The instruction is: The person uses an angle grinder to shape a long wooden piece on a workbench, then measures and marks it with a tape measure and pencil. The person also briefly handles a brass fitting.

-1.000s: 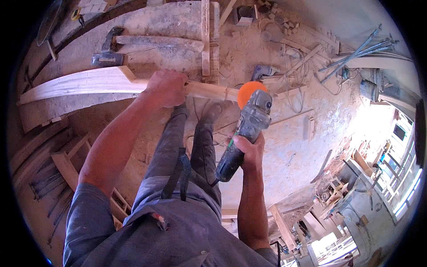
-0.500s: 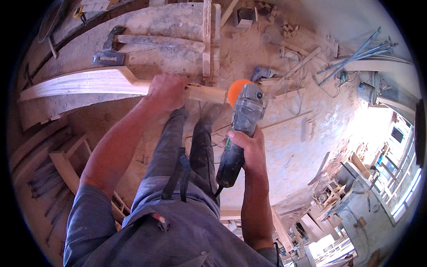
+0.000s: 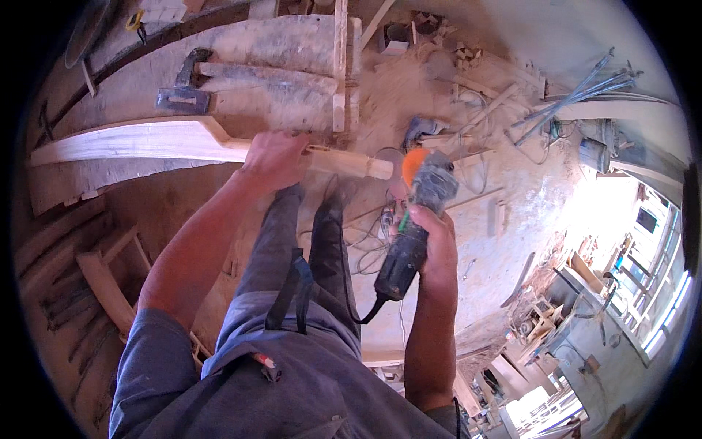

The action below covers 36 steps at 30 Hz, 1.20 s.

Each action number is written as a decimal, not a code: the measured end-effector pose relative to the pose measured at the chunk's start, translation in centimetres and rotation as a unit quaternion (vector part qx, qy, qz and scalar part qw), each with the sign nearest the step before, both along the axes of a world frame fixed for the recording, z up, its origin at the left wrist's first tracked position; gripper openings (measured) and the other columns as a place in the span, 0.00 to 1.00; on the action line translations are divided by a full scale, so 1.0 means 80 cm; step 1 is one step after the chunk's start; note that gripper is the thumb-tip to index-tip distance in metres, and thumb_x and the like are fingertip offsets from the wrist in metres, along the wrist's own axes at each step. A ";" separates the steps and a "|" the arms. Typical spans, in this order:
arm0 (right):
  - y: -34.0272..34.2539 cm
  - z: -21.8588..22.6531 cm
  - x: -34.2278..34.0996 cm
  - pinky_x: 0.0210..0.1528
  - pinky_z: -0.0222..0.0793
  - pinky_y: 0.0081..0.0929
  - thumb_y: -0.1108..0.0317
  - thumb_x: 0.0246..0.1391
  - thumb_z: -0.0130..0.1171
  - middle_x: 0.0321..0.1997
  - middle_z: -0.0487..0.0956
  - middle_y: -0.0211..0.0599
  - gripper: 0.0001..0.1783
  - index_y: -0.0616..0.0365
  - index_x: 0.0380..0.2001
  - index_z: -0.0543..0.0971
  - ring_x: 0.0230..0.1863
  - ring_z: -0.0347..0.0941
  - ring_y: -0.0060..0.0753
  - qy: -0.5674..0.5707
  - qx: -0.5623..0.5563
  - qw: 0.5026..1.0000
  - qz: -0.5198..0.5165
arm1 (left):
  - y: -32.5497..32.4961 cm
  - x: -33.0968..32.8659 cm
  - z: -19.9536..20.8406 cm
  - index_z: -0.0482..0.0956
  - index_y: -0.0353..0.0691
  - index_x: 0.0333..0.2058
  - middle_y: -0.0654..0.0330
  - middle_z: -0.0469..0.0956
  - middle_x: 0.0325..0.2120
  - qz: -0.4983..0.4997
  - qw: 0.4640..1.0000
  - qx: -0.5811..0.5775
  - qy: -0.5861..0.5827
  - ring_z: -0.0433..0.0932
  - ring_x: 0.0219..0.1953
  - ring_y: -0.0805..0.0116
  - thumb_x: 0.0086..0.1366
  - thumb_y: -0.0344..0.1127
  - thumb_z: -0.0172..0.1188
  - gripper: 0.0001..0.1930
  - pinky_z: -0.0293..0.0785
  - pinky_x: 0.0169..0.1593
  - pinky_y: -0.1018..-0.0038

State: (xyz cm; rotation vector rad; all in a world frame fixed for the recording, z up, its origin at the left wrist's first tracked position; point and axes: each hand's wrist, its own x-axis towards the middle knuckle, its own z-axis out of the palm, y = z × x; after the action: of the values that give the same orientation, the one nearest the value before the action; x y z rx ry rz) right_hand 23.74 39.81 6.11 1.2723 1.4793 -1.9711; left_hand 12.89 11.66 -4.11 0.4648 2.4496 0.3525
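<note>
My left hand is closed around the narrow part of a long pale wooden piece, which is wide and curved at the left and slims to a rounded right end. The piece lies along the workbench edge, its narrow end sticking out past my hand. In my right hand is a dark angle grinder, gripped by its body. Its disc has an orange backing and stands beside the wood's right end; whether they touch, I cannot tell. A cord leaves the grinder's lower end.
On the dusty workbench lies a long-handled tool with a dark metal head. A wooden strip crosses the bench's right side. On the floor are a power drill, loose cables and scrap wood. Metal rods lean at right.
The grinder in my right hand has moved right and slightly down, and its disc has turned, showing less orange. More of the wood's right end shows. My left hand keeps its grip.
</note>
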 end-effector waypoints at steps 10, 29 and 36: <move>0.085 -0.006 0.134 0.35 0.83 0.45 0.59 0.57 0.63 0.37 0.82 0.48 0.23 0.65 0.48 0.73 0.32 0.82 0.47 -0.013 -0.064 0.994 -0.088 | -0.024 0.017 -0.029 0.84 0.43 0.48 0.55 0.83 0.45 0.057 0.977 0.121 0.166 0.77 0.56 0.51 0.49 0.30 0.68 0.23 0.74 0.59 0.57; 0.107 0.034 0.132 0.35 0.80 0.34 0.60 0.52 0.66 0.35 0.82 0.43 0.26 0.64 0.50 0.76 0.31 0.82 0.39 0.184 -0.132 0.972 -0.067 | 0.189 0.192 0.134 0.77 0.40 0.61 0.53 0.81 0.51 0.191 0.780 0.429 -0.414 0.79 0.53 0.60 0.76 0.63 0.48 0.33 0.77 0.56 0.61; 0.062 0.075 0.108 0.37 0.81 0.36 0.53 0.46 0.68 0.32 0.82 0.41 0.33 0.62 0.51 0.76 0.31 0.82 0.40 0.268 -0.225 0.936 0.043 | 0.212 0.185 0.155 0.79 0.44 0.51 0.57 0.80 0.37 0.313 0.636 0.512 -0.486 0.78 0.40 0.62 0.74 0.72 0.41 0.36 0.75 0.44 0.62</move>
State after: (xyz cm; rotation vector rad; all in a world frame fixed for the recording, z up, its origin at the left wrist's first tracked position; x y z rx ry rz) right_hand 32.40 44.78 12.13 0.4890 1.1456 -2.5253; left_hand 27.69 28.61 8.25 -0.2065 1.0256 1.7790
